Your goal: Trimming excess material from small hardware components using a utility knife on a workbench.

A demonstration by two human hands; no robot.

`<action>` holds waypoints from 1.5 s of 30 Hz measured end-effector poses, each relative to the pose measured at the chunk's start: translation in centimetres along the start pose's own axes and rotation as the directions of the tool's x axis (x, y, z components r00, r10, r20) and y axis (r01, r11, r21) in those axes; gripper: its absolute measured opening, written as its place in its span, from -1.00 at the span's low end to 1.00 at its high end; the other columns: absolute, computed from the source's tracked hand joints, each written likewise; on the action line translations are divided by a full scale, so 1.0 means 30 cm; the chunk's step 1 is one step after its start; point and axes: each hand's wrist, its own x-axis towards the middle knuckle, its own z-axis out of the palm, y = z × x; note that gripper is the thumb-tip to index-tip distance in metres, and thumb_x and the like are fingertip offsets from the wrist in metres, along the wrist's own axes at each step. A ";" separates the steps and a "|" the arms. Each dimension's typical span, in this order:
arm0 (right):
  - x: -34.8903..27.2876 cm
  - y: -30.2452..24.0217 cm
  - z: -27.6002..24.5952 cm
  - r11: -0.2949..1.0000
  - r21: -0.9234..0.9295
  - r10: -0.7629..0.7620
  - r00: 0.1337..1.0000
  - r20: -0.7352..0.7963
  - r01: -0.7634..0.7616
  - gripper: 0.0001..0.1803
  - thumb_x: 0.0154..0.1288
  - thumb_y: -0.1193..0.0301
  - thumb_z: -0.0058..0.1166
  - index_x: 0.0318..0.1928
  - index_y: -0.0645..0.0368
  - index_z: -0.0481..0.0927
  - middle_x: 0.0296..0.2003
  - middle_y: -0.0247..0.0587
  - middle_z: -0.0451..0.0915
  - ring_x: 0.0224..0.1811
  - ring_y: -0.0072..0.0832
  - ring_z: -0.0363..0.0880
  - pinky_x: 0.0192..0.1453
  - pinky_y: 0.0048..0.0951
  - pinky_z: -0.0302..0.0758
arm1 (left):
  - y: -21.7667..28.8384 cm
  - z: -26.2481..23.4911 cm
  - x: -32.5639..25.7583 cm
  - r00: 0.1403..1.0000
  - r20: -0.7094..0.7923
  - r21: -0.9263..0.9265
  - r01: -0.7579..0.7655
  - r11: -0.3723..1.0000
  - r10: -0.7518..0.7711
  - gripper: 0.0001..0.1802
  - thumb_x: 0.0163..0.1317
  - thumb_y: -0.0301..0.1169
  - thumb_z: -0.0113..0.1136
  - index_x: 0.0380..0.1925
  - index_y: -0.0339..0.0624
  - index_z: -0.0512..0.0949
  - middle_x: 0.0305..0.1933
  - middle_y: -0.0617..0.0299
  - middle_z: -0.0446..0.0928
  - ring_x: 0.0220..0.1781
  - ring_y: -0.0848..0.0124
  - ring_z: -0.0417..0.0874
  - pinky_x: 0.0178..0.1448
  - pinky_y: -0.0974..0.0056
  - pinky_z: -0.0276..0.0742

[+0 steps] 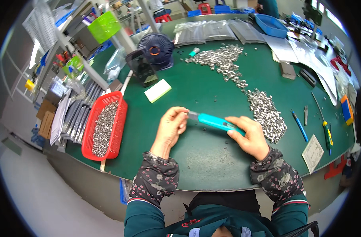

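Observation:
My right hand [249,136] is wrapped round the teal handle of a utility knife [218,121], held above the middle of the green table [196,154]. The knife's blade end points left, toward my left hand [172,124]. There my thumb and fingers are pinched together beside the blade tip; whatever they hold is too small to make out. To the right of the knife lies a heap of small silvery metal parts [267,114]. A looser spread of the same parts [220,59] reaches toward the far side. Tiny dark bits lie on the tabletop below the knife.
At the left a red basket [123,118] holds more metal parts. A phone [143,69], a dark blue fan [156,49] and a pale pad [158,91] stand or lie farther back. On the right are a blue pen-like tool [299,125], a screwdriver [327,133] and a card [313,154].

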 end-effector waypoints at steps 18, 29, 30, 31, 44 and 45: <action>0.046 0.049 -0.242 0.589 0.706 0.466 0.549 -0.694 0.394 -0.69 0.21 0.40 -0.09 -0.06 0.30 0.37 -0.58 -0.43 0.29 -0.73 -0.81 0.09 -0.73 -0.79 0.00 | -0.078 0.478 0.005 0.935 0.351 0.889 -0.316 0.332 -0.050 -0.85 -0.05 -0.45 0.18 -0.42 -0.18 0.50 -0.57 0.33 0.31 -0.52 0.52 0.34 -0.43 0.40 0.30; 0.048 0.038 -0.230 0.545 0.735 0.491 0.556 -0.671 0.405 -0.69 0.19 0.41 -0.04 -0.08 0.30 0.40 -0.58 -0.48 0.30 -0.72 -0.84 0.10 -0.71 -0.79 -0.01 | -0.222 0.597 0.002 0.895 0.443 0.879 -0.446 0.168 0.060 -0.86 -0.07 -0.44 0.16 -0.47 -0.18 0.43 -0.42 0.16 0.42 -0.35 0.19 0.48 -0.29 0.20 0.39; 0.049 0.036 -0.231 0.535 0.737 0.487 0.563 -0.668 0.412 -0.69 0.19 0.41 -0.04 -0.08 0.30 0.40 -0.58 -0.48 0.30 -0.72 -0.84 0.10 -0.71 -0.79 -0.01 | -0.223 0.596 0.001 0.894 0.445 0.882 -0.449 0.142 0.055 -0.86 -0.07 -0.45 0.15 -0.47 -0.18 0.42 -0.41 0.16 0.42 -0.33 0.18 0.48 -0.28 0.19 0.39; 0.050 0.034 -0.232 0.546 0.735 0.493 0.555 -0.670 0.402 -0.69 0.19 0.41 -0.04 -0.08 0.30 0.40 -0.58 -0.48 0.31 -0.72 -0.84 0.10 -0.72 -0.79 -0.01 | -0.223 0.595 0.001 0.879 0.472 0.869 -0.476 0.133 0.063 -0.86 -0.06 -0.45 0.14 -0.47 -0.18 0.41 -0.40 0.15 0.42 -0.32 0.16 0.48 -0.28 0.18 0.40; 0.033 0.017 -0.127 0.784 0.613 0.266 0.838 -0.477 0.101 -0.67 0.14 0.45 0.01 -0.07 0.33 0.42 -0.30 -0.32 0.47 -0.32 -0.67 0.36 -0.25 -0.65 0.32 | 0.059 0.222 -0.023 0.988 -0.020 -0.047 0.155 0.987 -0.156 -0.89 0.23 -0.37 -0.06 -0.31 -0.15 0.40 -0.46 0.30 0.35 -0.70 0.71 0.13 -0.73 0.64 0.00; 0.028 0.006 -0.119 0.838 0.541 0.210 0.877 -0.432 0.066 -0.67 0.12 0.45 0.02 -0.09 0.32 0.43 -0.31 -0.34 0.47 -0.33 -0.67 0.36 -0.25 -0.65 0.32 | 0.058 0.167 -0.023 0.993 -0.037 -0.124 0.106 0.987 -0.112 -0.88 0.22 -0.37 -0.03 -0.31 -0.16 0.40 -0.44 0.28 0.39 -0.72 0.71 0.13 -0.73 0.63 0.03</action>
